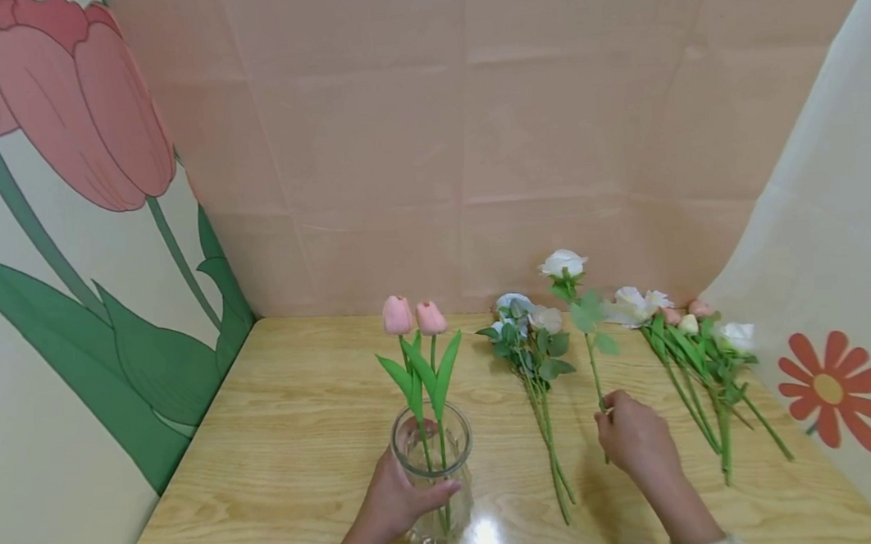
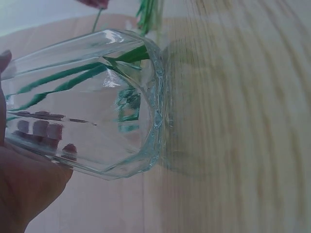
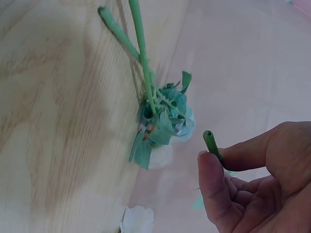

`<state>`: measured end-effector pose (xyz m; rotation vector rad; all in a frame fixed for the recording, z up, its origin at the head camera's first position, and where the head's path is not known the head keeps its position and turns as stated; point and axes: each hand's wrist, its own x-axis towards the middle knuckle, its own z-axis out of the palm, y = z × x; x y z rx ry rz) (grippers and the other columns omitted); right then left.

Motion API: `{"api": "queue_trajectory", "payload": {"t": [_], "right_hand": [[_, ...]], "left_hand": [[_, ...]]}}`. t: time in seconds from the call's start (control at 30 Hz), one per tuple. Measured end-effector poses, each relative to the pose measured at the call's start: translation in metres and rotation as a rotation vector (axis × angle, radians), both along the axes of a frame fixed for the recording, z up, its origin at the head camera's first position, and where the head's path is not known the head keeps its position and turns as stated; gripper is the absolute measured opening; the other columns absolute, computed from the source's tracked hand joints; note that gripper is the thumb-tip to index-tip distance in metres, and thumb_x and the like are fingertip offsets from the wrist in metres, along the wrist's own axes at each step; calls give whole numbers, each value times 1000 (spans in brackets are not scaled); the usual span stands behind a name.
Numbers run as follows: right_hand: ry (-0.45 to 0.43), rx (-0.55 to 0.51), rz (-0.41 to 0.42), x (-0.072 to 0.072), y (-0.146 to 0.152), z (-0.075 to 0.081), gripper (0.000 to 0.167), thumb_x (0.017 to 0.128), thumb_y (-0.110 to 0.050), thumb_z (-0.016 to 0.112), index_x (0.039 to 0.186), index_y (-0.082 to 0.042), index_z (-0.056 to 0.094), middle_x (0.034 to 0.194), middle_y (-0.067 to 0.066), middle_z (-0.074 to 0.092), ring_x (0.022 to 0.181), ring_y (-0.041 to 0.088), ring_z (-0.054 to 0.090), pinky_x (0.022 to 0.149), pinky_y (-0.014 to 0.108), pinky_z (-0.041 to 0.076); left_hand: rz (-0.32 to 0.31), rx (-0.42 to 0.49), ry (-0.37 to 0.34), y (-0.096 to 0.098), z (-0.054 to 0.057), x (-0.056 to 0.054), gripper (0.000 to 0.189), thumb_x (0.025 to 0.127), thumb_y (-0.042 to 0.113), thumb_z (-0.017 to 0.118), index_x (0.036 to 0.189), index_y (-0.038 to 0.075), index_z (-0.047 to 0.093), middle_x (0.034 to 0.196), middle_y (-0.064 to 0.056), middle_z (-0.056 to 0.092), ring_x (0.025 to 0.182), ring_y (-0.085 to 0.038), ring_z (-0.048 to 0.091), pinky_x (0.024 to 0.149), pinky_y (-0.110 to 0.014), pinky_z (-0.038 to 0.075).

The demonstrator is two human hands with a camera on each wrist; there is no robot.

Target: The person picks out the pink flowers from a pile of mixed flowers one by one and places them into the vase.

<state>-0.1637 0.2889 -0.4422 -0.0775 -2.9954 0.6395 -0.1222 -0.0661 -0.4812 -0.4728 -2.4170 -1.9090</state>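
My left hand (image 1: 399, 496) grips a clear glass vase (image 1: 458, 501) around its side, near the front of the table. Two pink tulips (image 1: 414, 316) with green leaves stand in the vase, their stems visible through the glass in the left wrist view. To the right, my right hand (image 1: 639, 438) pinches the lower stem of a white rose (image 1: 563, 265) between thumb and fingers. That rose is upright, its bloom well above the hand. In the right wrist view the cut end of the green stem (image 3: 210, 141) pokes out past the fingertips.
Blue and pale roses (image 1: 530, 324) lie on the wooden table (image 1: 296, 427) between vase and right hand. A second bunch of white and pink flowers (image 1: 694, 349) lies at the right. Cloth backdrops (image 1: 370, 144) border the table behind and at both sides.
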Motion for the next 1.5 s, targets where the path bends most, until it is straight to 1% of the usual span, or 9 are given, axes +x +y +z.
{"api": "queue_trajectory", "payload": {"t": [0.23,0.4,0.6,0.7,0.8,0.93,1.07,1.3,1.5], "right_hand": [[11,4,12,2,-10,4,33,99,-12,57,118,15,57,87,15,71,62,17,61,52,35,49],[13,-3,24,3,-16,6,34,99,-12,57,120,15,56,88,15,71,60,16,59,50,34,47],[30,-12,34,4,-24,8,33,98,-12,58,118,15,57,87,14,71,61,16,61,53,37,50],[29,-13,34,4,-29,9,33,98,-12,59,117,14,57,87,13,72,61,16,61,54,39,51],[37,-6,41,4,-33,8,32,98,-12,59,117,14,57,86,12,72,60,15,61,56,40,52],[29,-18,54,6,-40,8,32,99,-12,59,117,14,56,86,12,71,55,12,59,52,36,50],[18,-34,49,7,-49,8,32,98,-12,60,118,13,56,87,13,72,52,11,58,50,34,49],[41,-28,47,7,-58,7,29,97,-13,62,114,10,60,85,11,70,58,15,59,52,36,50],[83,3,61,6,-66,7,24,95,-12,63,110,6,63,84,10,70,71,25,66,61,45,55]], "left_hand": [[-2,-3,6,0,-1,0,89,73,32,91,147,15,45,140,-7,59,132,-39,51,107,-69,38],[4,-5,7,0,0,0,86,72,32,91,145,21,46,139,-6,59,131,-39,52,106,-69,39],[8,-4,8,0,0,0,86,72,29,92,145,27,46,138,-5,60,129,-41,53,105,-67,41],[7,-5,9,0,0,0,86,72,30,92,145,27,46,138,-4,60,129,-40,53,105,-66,41],[-2,8,8,0,0,-1,87,72,29,91,146,24,46,138,-4,60,129,-39,53,105,-66,41],[-5,13,14,0,0,-1,86,72,28,91,146,23,46,138,-4,60,129,-39,53,106,-66,41],[0,6,14,0,0,-1,85,72,28,91,145,26,46,138,-5,60,129,-40,53,105,-67,41],[7,-11,1,0,0,0,87,72,29,92,146,24,46,139,-5,60,130,-39,52,105,-67,41],[13,-18,3,0,0,0,87,72,31,92,146,22,46,138,-4,60,130,-37,53,105,-68,40]]}}
